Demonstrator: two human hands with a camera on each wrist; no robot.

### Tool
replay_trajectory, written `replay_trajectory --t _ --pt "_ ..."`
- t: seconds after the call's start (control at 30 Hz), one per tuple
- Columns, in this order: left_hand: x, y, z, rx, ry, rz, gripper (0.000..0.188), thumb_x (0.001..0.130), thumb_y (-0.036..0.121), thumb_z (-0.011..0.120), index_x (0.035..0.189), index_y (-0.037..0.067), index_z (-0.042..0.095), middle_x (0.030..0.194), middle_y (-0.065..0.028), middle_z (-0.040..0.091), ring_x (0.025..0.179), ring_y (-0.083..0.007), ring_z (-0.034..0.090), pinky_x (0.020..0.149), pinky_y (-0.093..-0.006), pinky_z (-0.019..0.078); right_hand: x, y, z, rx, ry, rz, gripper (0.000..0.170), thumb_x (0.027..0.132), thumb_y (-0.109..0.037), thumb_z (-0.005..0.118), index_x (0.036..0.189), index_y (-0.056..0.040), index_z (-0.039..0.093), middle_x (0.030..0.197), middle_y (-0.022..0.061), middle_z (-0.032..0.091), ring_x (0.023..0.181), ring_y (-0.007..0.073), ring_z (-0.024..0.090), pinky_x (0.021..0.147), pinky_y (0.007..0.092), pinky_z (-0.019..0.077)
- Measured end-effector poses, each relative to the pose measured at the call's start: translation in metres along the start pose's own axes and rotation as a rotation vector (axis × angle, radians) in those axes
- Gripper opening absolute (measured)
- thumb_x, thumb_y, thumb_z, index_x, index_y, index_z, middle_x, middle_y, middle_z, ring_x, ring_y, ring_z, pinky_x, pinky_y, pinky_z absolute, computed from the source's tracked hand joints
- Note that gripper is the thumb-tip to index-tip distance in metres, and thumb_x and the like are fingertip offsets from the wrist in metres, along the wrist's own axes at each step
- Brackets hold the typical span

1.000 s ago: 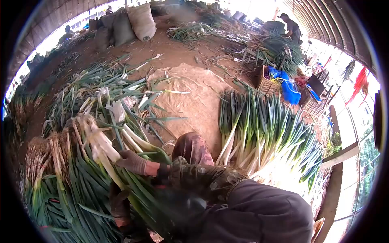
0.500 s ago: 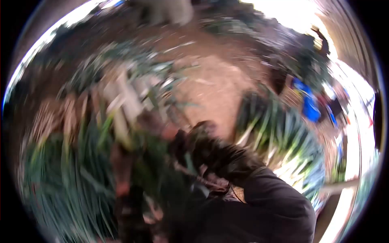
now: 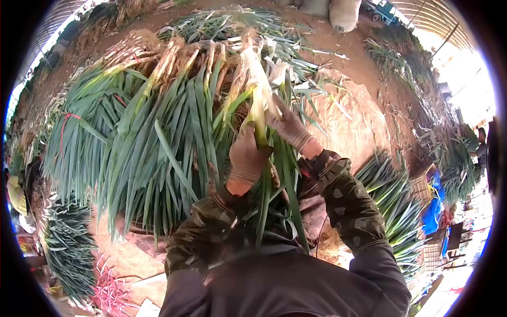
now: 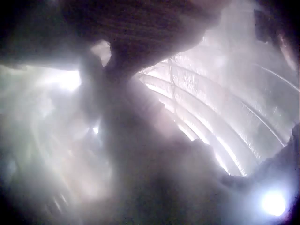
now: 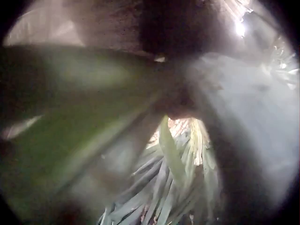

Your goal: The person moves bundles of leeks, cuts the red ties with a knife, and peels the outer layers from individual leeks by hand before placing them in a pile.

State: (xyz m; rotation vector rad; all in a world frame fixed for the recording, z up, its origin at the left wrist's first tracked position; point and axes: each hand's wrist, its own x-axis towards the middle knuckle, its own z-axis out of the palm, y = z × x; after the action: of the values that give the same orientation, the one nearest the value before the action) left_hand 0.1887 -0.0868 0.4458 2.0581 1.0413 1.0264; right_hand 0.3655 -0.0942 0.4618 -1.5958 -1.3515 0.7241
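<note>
Both hands wear knitted gloves and work at a thick green onion [image 3: 256,79], white-stalked, roots pointing away from the person. My left hand [image 3: 248,156] grips it low, where the stalk turns to green leaves. Just above and to the right, my right hand [image 3: 289,126] holds the pale stalk between thumb and fingers. Leaves hang down below the hands toward the lap. In the right wrist view a broad green leaf [image 5: 84,103] fills the near left, blurred. The left wrist view is hazy, with the dark glove [image 4: 150,28] across its top.
A large pile of green onions [image 3: 158,121], some tied with red string, lies directly left. Loose trimmings [image 3: 232,24] are heaped beyond it. At right are a tan ground sheet [image 3: 356,116], more green onions [image 3: 393,206] and a crate [image 3: 421,187] by blue plastic. Pink string [image 3: 111,285] lies lower left.
The head view has swung left, so the pile and both hands now appear nearer the middle. The right hand has moved closer to the left one along the stalk, and the green onion points straighter ahead.
</note>
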Motion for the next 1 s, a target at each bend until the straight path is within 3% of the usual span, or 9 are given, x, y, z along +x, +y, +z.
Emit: replay_trajectory --t 0.07,0.13,0.33,0.43,0.6,0.7,0.73,0.83,1.0 --pt "-0.006 0.011 0.005 0.011 0.011 -0.047 0.063 0.072 0.021 0.081 0.124 0.006 0.05 0.095 -0.0154 0.068 0.084 -0.037 0.067 0.073 -0.0432 0.0535 0.001 -0.019 0.002 -0.22 -0.081 0.041 0.09 0.09 -0.039 0.07 0.154 0.0041 0.023 0.149 0.025 0.043 0.137 0.0299 0.045 0.115 0.0323 0.0336" --pt "-0.011 0.027 0.013 -0.038 0.012 -0.145 0.058 0.073 0.022 0.08 0.121 0.006 0.051 0.098 -0.017 0.067 0.086 -0.0391 0.066 0.073 -0.0448 0.0534 0.008 -0.024 0.003 -0.083 -0.128 0.178 0.095 0.087 -0.04 0.072 0.154 0.0034 0.021 0.15 0.0252 0.041 0.138 0.0309 0.044 0.117 0.0332 0.0317" --pt "-0.001 0.039 0.014 -0.095 0.059 0.203 0.048 0.075 0.016 0.081 0.115 0.009 0.055 0.091 -0.0139 0.066 0.078 -0.0339 0.066 0.069 -0.0433 0.053 0.023 -0.045 -0.031 -0.124 -0.149 0.283 0.098 0.079 -0.029 0.076 0.156 -0.0011 0.021 0.138 0.0245 0.054 0.113 0.0304 0.063 0.101 0.0333 0.0503" --pt "0.053 0.007 -0.021 0.4 0.066 0.37 0.031 0.089 0.022 0.069 0.116 0.01 0.058 0.093 -0.0114 0.065 0.079 -0.0307 0.063 0.068 -0.04 0.0501 0.008 -0.044 -0.085 -0.226 -0.052 0.119 0.094 0.078 -0.028 0.076 0.154 -0.0039 0.025 0.134 0.023 0.057 0.11 0.0314 0.064 0.098 0.0347 0.0511" --pt "0.183 -0.034 -0.075 -0.533 0.169 -0.013 0.041 0.099 0.033 0.063 0.123 0.001 0.056 0.112 -0.006 0.06 0.103 -0.0175 0.053 0.096 -0.0331 0.0424 -0.029 -0.072 -0.089 -0.438 -0.084 -0.075 0.089 0.077 -0.028 0.077 0.152 -0.0085 0.033 0.127 0.0204 0.061 0.106 0.033 0.066 0.093 0.037 0.0523" --pt "0.212 -0.035 -0.056 -0.563 0.026 -0.092 0.074 0.094 0.032 0.071 0.152 0.003 0.036 0.134 -0.0086 0.056 0.108 -0.015 0.057 0.098 -0.031 0.0459 -0.059 -0.074 -0.094 -0.473 -0.118 -0.166 0.086 0.076 -0.027 0.078 0.151 -0.0113 0.038 0.123 0.0188 0.064 0.103 0.0339 0.067 0.09 0.0383 0.0531" --pt "0.227 -0.059 -0.042 -0.521 -0.02 0.001 0.071 0.091 0.034 0.073 0.147 0.002 0.043 0.13 -0.0094 0.057 0.108 -0.0152 0.057 0.093 -0.0301 0.0469 -0.062 -0.07 -0.094 -0.472 -0.122 -0.189 0.085 0.076 -0.027 0.078 0.15 -0.0123 0.04 0.122 0.0183 0.065 0.102 0.0343 0.068 0.089 0.0388 0.0533" --pt "0.203 -0.019 -0.035 -0.735 -0.261 -0.228 0.064 0.09 0.033 0.075 0.14 0.002 0.05 0.126 -0.0077 0.06 0.099 -0.0134 0.058 0.078 -0.0281 0.0478 -0.066 -0.047 -0.096 -0.466 -0.018 -0.27 0.091 0.068 -0.029 0.08 0.15 -0.0209 0.043 0.098 0.0197 0.07 0.087 0.0362 0.069 0.08 0.0399 0.0535" --pt "0.192 -0.026 -0.013 -0.693 -0.118 -0.243 0.05 0.091 0.03 0.071 0.129 0.0 0.057 0.116 -0.0064 0.062 0.103 -0.016 0.059 0.082 -0.0306 0.0473 -0.088 -0.064 -0.117 -0.561 -0.045 -0.114 0.089 0.069 -0.025 0.079 0.15 -0.0232 0.042 0.1 0.017 0.071 0.087 0.0361 0.069 0.079 0.0416 0.0538"
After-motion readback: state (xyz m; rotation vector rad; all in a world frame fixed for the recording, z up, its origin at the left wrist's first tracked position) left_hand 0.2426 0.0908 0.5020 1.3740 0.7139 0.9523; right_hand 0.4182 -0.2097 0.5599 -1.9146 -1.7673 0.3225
